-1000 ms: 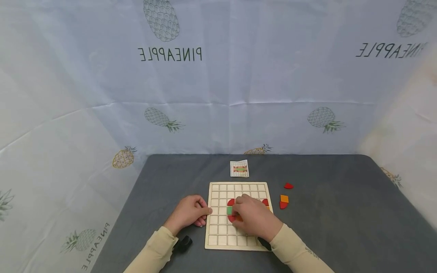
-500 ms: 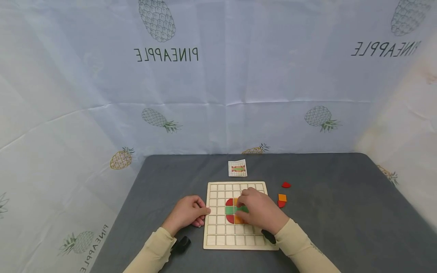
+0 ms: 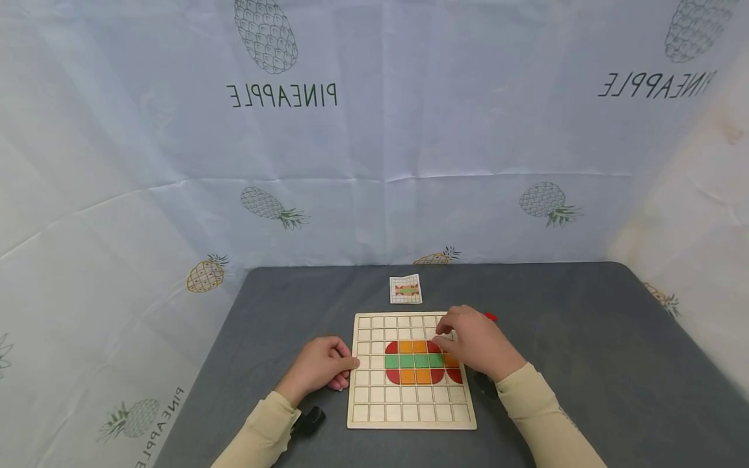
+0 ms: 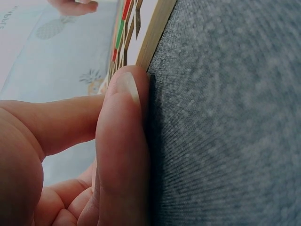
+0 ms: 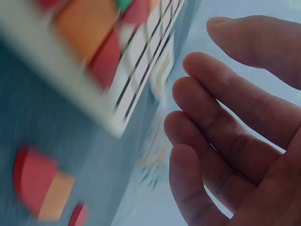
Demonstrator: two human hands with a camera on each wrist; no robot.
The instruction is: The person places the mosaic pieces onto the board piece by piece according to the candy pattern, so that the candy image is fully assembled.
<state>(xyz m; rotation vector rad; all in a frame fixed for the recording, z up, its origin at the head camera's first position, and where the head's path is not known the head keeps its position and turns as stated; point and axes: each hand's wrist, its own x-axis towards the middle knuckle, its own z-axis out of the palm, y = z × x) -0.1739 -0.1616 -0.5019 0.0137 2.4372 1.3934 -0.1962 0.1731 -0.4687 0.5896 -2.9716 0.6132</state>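
Observation:
A pale wooden grid board lies on the dark table, with a row of green square tiles between rows of orange squares and red rounded-corner pieces. At the board's left edge, my left hand pinches the rim between thumb and index finger; the thumb is seen close up in the left wrist view. Over the board's right side hovers my right hand, covering some pieces there. Its fingers are loosely bent and apart, with nothing between them in the right wrist view.
Behind the board lies a small pattern card. Loose on the table at right are a red piece against an orange square, and another red piece. A pineapple-print cloth hangs beyond the table.
My right hand has lifted off the middle tiles and moved right, uncovering the green row and the orange squares. My left hand stays at the board's edge.

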